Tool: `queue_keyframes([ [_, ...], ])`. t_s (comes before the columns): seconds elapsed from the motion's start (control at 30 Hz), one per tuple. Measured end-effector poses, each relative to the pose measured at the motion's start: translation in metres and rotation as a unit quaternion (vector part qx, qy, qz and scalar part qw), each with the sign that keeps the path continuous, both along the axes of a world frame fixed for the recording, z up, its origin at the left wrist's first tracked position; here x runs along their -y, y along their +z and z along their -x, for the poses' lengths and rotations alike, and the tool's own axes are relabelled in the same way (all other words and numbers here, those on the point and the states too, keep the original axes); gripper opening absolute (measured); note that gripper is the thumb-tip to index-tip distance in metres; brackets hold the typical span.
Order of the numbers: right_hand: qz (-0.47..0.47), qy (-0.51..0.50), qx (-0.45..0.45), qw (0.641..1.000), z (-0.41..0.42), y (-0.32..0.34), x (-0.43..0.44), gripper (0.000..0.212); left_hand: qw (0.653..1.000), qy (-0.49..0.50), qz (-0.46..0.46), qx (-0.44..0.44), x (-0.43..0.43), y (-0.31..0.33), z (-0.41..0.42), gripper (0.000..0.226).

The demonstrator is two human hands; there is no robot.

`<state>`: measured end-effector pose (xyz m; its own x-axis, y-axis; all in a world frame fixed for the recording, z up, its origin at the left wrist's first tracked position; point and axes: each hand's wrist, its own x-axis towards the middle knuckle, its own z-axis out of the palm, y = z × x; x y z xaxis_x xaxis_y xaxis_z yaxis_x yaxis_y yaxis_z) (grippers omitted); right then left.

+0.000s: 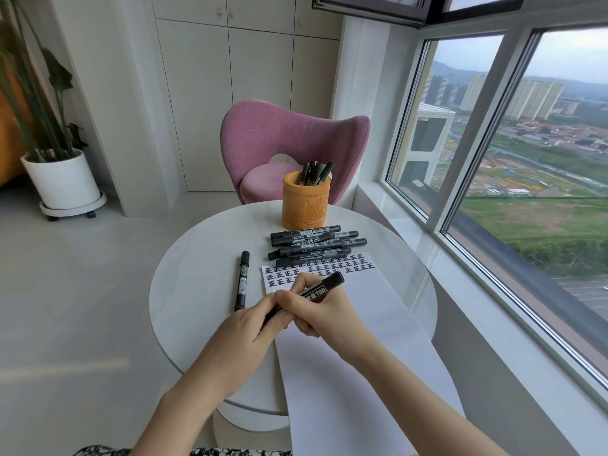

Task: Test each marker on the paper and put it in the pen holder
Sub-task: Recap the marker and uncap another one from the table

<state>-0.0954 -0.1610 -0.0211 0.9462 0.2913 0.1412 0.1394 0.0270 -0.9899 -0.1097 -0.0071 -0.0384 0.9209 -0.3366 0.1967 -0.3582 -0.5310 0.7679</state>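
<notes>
Marker (312,292) gripped between both hands; right hand (324,311) mid-barrel; left hand (250,327) near end.

Both your bare forearms reach forward and converge. Your right grip (324,312) curls its fingers round the marker (317,292), knuckles up; your left grip (246,327), touching the right one, pinches the marker's lower end

Pen holder (305,200) behind marker pile (316,245); paper (358,324) before pile.
</notes>
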Motion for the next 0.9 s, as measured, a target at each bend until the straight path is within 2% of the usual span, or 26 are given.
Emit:
queue_keyframes([
  [0.2, 0.002, 0.040, -0.021, 0.999, 0.002, -0.001, 0.003, 0.034, 0.996, -0.025, 0.083, -0.018, -0.001, -0.007, 0.004, 0.019],
  [0.33, 0.016, 0.042, -0.019, 0.999, 0.001, -0.003, 0.002, 0.035, 0.984, -0.046, 0.160, -0.059, -0.002, -0.007, 0.004, 0.034],
  [0.4, 0.010, 0.049, -0.020, 0.999, -0.001, -0.004, 0.002, 0.038, 0.980, -0.045, 0.182, -0.074, -0.003, -0.007, 0.003, 0.035],
  [0.5, 0.011, 0.043, -0.017, 0.999, -0.003, -0.004, 0.002, 0.036, 0.983, -0.042, 0.166, -0.066, -0.004, -0.006, 0.003, 0.036],
  [0.6, -0.017, -0.020, -0.008, 1.000, -0.009, -0.001, 0.004, 0.028, 0.988, -0.016, 0.143, -0.055, -0.009, -0.009, 0.003, 0.042],
  [0.7, -0.079, -0.096, -0.005, 0.992, -0.023, 0.008, 0.012, 0.015, 0.987, -0.008, 0.138, -0.084, -0.011, -0.018, 0.003, 0.022],
  [0.77, -0.070, -0.130, -0.029, 0.989, -0.034, 0.014, 0.016, 0.014, 0.987, 0.002, 0.133, -0.088, -0.008, -0.023, 0.004, 0.011],
  [0.9, -0.014, -0.152, -0.087, 0.984, -0.050, 0.009, 0.003, 0.023, 0.987, 0.038, 0.143, -0.054, -0.003, -0.026, 0.004, 0.019],
])
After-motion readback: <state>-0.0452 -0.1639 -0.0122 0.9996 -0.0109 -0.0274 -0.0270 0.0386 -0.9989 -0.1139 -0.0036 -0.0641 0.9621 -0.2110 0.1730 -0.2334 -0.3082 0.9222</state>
